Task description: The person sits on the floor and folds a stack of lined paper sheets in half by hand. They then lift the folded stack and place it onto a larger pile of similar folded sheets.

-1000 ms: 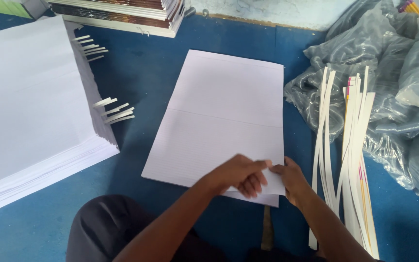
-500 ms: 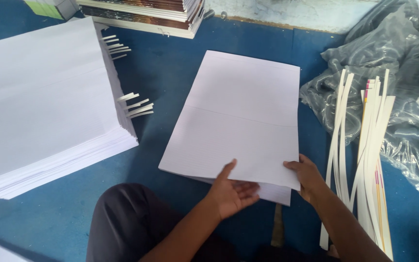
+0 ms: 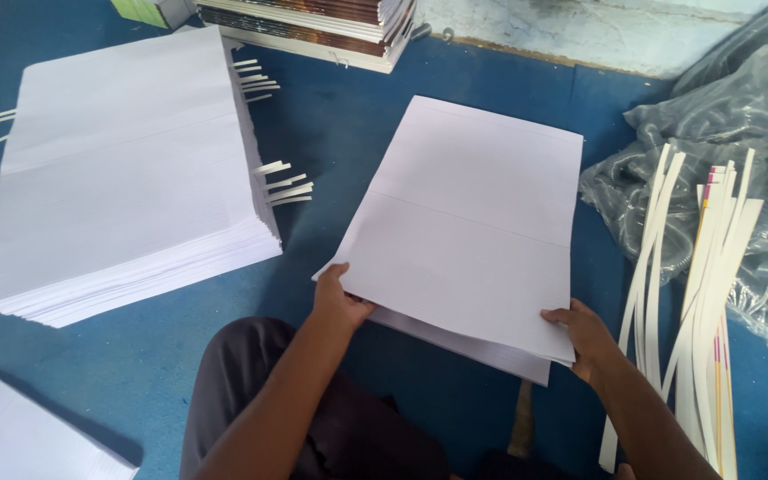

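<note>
Big paper stack (image 3: 126, 178) on the left runs off-frame at its bottom corner. The smaller white sheet bundle (image 3: 468, 222) sits on the blue floor (image 3: 340, 133), fingers hidden underneath. Left hand (image 3: 338, 298) and right hand (image 3: 584, 333) each grip a near corner, thumbs on top.

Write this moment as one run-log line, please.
left hand: grips near left corner of paper sheets | right hand: grips near right corner | floor: blue | big paper stack: left, untouched
</note>
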